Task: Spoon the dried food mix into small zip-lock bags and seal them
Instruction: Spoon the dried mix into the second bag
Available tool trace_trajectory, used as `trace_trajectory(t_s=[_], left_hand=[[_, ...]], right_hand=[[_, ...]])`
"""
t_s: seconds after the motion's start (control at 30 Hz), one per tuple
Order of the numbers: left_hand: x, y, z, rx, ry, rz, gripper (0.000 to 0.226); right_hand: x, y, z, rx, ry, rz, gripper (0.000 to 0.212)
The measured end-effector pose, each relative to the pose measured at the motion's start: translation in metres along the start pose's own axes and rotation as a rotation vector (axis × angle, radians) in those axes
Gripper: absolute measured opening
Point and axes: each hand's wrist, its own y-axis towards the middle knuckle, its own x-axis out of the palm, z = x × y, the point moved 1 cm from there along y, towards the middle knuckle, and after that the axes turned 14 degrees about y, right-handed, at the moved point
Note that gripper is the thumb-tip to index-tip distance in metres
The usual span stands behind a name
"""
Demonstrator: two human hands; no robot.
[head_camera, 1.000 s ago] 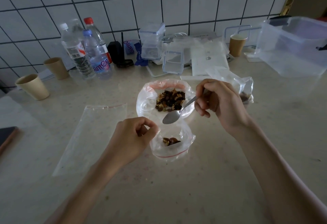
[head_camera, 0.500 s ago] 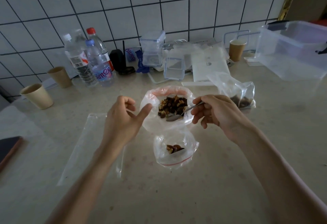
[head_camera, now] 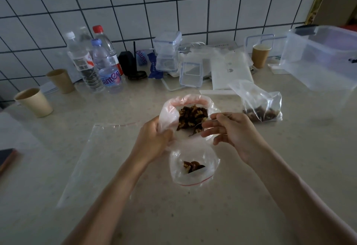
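I am holding the big supply bag (head_camera: 170,113) with my left hand (head_camera: 154,140); its fingers are gripping the bag's left wall so the mouth is staying open. My right hand (head_camera: 231,132) is pinching the handle of the spoon (head_camera: 197,127), and the spoon's bowl is dipping into the dried food mix (head_camera: 193,118) inside that bag. The handle is mostly hidden by my fingers.

Just in front of me, the small zip-lock bag (head_camera: 195,165) is lying on the counter (head_camera: 270,167) with a little mix already inside, not yet sealed, I think.

I am judging the bags as very light, soft and slippery: thin film that folds easily, so it is better to take it at the stiffer zip rim. The mix looks dry, loose and light, so it can roll off the spoon.

Counting: one spoon, one supply bag, one small bag being filled, one flat empty bag (head_camera: 100,157) at my left, one bag with mix (head_camera: 258,103) at the right. Also three paper cups and three bottles that I can count are standing behind.
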Motion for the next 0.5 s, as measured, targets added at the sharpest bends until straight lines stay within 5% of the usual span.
trace_trajectory(t_s=[0.27, 0.5], left_hand=[[0.003, 0.002, -0.003, 0.029, -0.137, -0.036, 0.034], [0.004, 0.002, -0.004, 0.015, -0.226, 0.089, 0.018]], right_hand=[[0.018, 0.001, 0.016, -0.115, -0.024, 0.092, 0.024], [0.009, 0.001, 0.010, -0.079, 0.102, 0.078, 0.026]])
